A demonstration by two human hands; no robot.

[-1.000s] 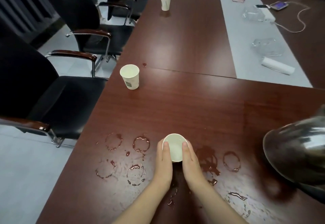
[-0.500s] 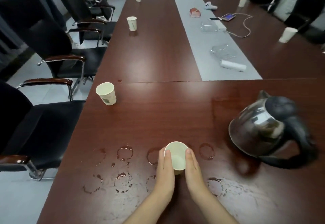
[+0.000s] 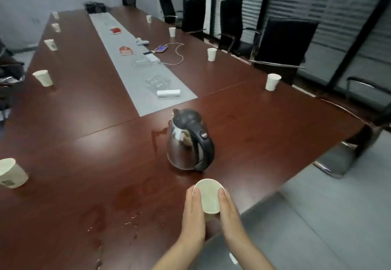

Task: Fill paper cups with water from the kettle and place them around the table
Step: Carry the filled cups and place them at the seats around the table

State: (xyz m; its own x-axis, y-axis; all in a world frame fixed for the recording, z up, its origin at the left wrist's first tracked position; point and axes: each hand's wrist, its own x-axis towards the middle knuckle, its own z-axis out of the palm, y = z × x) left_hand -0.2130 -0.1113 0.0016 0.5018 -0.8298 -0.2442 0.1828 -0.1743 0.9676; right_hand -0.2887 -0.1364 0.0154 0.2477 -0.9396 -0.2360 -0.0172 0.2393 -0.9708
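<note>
Entry: the paper cup (image 3: 208, 198) was between both hands at the near right corner of the table (image 3: 254, 132). It was just short of the kettle (image 3: 188, 140), which stood upright and clear of it.

The left hand (image 3: 193, 214) and right hand (image 3: 229, 212) lay flat on opposite walls of the cup, fingers straight and close together, tips near the rim. The thumbs were hidden, so I could not tell whether they hooked underneath. Nor could I tell whether the base rested on the wood or hung just clear of it. The water level inside was not readable.

Handling note: thin paper wall, light when empty, heavier and sloshy once filled. I judged it would buckle and spill if squeezed near the rim. The better hold looked to be mid-wall or lower, with gentle, even pressure from both sides and the cup kept level. Wet patches (image 3: 127, 225) lay on the tabletop near me, so a damp base might slide or soften.

Other cups stood along the left edge (image 3: 43, 77) and the right edge (image 3: 272, 81). Judged step: carrying this one to a free place.
</note>
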